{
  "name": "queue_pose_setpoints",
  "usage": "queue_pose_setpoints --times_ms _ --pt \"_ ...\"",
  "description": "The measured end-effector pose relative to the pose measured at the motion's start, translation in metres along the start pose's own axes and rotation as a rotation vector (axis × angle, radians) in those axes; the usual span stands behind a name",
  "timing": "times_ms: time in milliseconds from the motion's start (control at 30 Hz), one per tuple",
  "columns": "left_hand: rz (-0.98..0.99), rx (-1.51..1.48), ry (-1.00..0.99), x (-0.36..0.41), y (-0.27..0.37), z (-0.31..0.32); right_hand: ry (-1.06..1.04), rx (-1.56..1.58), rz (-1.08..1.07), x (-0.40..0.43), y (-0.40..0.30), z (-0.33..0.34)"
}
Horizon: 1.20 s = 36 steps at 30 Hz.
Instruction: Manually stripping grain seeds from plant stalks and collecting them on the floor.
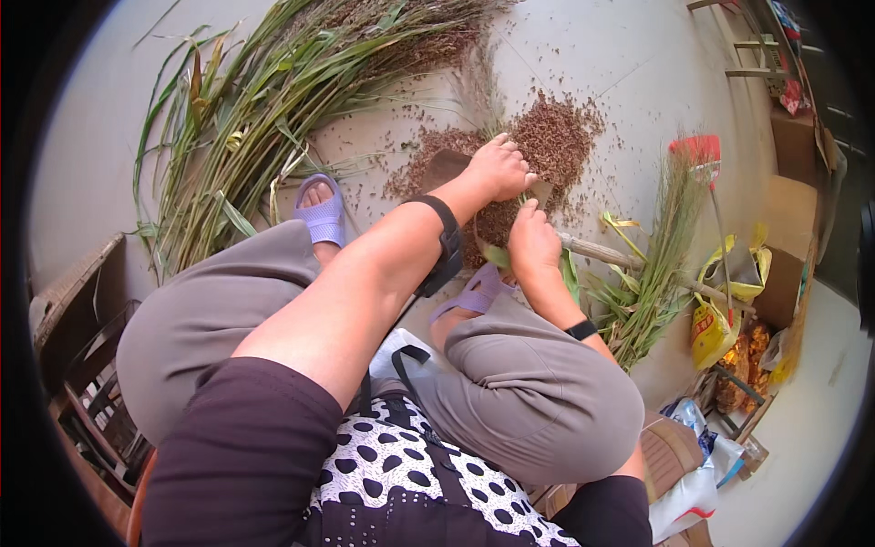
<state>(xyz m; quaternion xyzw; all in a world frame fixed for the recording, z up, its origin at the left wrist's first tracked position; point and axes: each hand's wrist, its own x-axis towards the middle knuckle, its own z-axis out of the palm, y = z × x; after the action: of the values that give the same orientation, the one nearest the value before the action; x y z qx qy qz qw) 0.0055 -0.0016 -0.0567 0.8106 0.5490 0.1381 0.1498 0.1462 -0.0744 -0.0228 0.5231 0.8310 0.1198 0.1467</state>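
My left hand (502, 167) curls over the upper part of a small bunch of grain stalks, with their feathery seed heads (484, 96) fanning out beyond it. Just below and to the right, my right hand (534, 239) grips the lower stalks, and green leaves (569, 273) hang beside it. Beneath my hands is the dark metal blade (446, 167) of a long-handled tool, partly hidden. Its wooden handle (601, 251) runs off to the right along the floor. Reddish-brown loose grain (557, 140) is heaped around the blade.
A large pile of green stalks (260, 130) lies upper left. Another bundle (660, 273) rests across the handle at the right. Near it are a red dustpan or brush (697, 152), a yellow bag (714, 331) and cardboard boxes (786, 225). My sandalled feet flank the grain.
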Motion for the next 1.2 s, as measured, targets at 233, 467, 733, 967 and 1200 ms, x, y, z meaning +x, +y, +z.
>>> queue_pose_setpoints --times_ms 233,467,733,967,1200 --pt "-0.019 0.013 -0.146 -0.007 -0.008 0.005 -0.871 1.678 0.658 -0.028 0.051 -0.04" --pt "0.021 0.058 -0.129 -0.008 -0.012 0.014 -0.551 1.345 0.281 -0.129 0.085 -0.055" --pt "-0.151 -0.118 -0.27 -0.005 -0.004 -0.002 -0.542 1.101 0.488 -0.259 0.121 -0.137" --pt "-0.151 -0.118 -0.331 -0.006 -0.008 -0.005 -0.445 1.082 0.693 -0.31 0.147 -0.184" --pt "-0.632 -0.66 0.1 0.006 -0.032 -0.009 -0.301 1.488 0.666 -0.217 0.149 -0.155"
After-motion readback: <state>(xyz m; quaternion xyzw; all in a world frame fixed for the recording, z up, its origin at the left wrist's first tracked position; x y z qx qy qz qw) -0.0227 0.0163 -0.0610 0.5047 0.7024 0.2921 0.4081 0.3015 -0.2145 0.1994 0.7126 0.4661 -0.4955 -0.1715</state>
